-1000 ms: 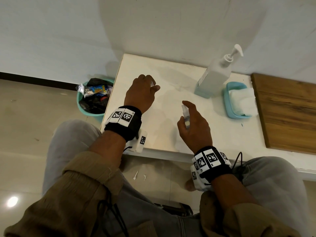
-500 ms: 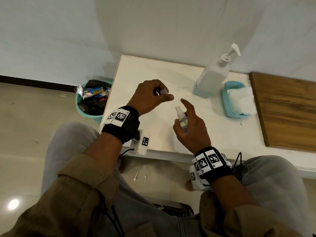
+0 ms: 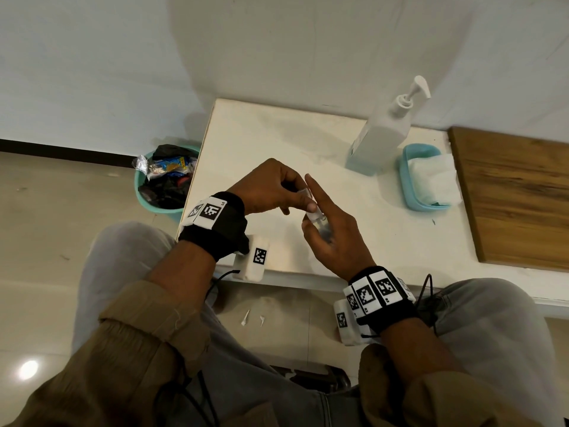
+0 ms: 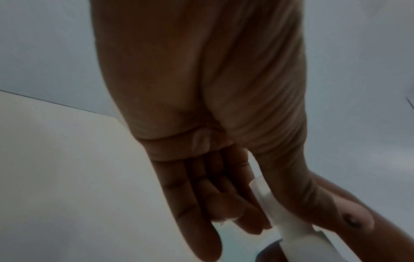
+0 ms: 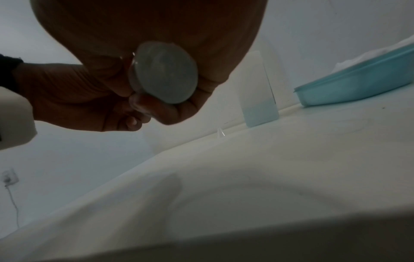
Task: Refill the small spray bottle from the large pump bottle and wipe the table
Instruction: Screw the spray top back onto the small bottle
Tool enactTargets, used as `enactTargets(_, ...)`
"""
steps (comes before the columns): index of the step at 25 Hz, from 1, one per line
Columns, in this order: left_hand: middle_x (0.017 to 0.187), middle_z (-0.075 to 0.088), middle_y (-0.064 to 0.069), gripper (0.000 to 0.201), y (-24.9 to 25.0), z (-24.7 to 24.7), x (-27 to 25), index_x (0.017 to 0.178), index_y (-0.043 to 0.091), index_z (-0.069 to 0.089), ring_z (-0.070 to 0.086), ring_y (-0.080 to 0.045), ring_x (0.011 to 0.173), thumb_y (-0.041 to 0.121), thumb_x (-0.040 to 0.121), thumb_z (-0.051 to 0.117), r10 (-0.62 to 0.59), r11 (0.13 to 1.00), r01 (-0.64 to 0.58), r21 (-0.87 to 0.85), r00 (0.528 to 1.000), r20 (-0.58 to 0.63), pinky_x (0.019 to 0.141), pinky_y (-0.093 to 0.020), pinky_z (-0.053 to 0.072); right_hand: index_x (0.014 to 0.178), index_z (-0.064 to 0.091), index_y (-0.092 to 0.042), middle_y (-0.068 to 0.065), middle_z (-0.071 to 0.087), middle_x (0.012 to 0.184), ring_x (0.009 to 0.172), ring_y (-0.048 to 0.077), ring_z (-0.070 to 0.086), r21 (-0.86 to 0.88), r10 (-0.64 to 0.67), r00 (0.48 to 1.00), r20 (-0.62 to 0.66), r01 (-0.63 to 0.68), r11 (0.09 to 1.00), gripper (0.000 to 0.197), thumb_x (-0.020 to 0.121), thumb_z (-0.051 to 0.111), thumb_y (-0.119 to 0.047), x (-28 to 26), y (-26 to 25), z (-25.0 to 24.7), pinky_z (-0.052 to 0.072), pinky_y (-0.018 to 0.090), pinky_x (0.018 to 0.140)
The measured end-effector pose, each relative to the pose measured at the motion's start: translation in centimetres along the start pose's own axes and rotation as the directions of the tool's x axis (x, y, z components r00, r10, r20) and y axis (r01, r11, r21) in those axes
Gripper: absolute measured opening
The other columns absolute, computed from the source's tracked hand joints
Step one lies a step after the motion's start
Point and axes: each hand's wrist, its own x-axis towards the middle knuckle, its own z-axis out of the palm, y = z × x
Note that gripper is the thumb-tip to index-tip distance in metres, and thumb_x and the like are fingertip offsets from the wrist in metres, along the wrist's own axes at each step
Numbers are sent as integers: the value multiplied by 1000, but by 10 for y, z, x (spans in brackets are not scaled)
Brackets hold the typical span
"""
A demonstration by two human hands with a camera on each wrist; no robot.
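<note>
The right hand (image 3: 334, 238) curls round the small spray bottle (image 3: 320, 224), held just above the counter (image 3: 385, 241), with its forefinger stretched out straight. The left hand (image 3: 268, 188) pinches a clear cap (image 3: 303, 192) at the bottle's top. Beyond the right hand stands the large pump bottle (image 3: 383, 134), and just beside that a blue tray (image 3: 409, 180) holding a white cloth (image 3: 434, 178).
</note>
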Motion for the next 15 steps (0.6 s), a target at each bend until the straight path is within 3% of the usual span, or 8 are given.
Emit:
enactTargets(2,91,75,-18,24,1,1,-2,92,3,76,68,-19,76,18,75,83,-13,1000,14,-14,998,57,68,-30,59,152,34,-19,-2,59,135,111,12,64,41,-6,1000,1,6,999,65,92,55,-2,2,-2,0,50,21,93)
enactTargets(4,92,76,-14,19,3,4,-3,93,9,78,70,-18,80,15,76,82,1,999,3,-33,995,100,70,-32,59,149,38,-18,-1,64,123,101,11,65,62,1,1000,14,-2,998,63,91,54,1,1,-3,0,52,23,87)
enactTargets(6,90,77,-11,16,4,6,-4,92,11,78,70,-15,79,12,76,82,13,999,-7,-48,994,111,71,-33,59,148,41,-16,-3,65,115,88,5,64,79,21,1000,11,-22,997,61,91,53,3,-1,-3,1,48,17,79)
enactTargets(11,84,74,-15,12,6,7,-3,71,9,73,68,-18,74,13,73,84,2,997,2,-81,999,39,70,-33,60,136,48,-16,-13,63,82,56,7,56,134,77,996,-54,-69,989,47,93,51,3,0,-8,3,41,12,55)
enactTargets(15,89,73,-22,20,5,6,-1,81,-1,73,68,-19,75,15,74,84,-14,997,17,-81,999,40,70,-33,60,131,48,-14,-12,58,71,53,7,52,103,115,991,-71,-108,989,44,91,50,4,4,-11,8,36,8,53)
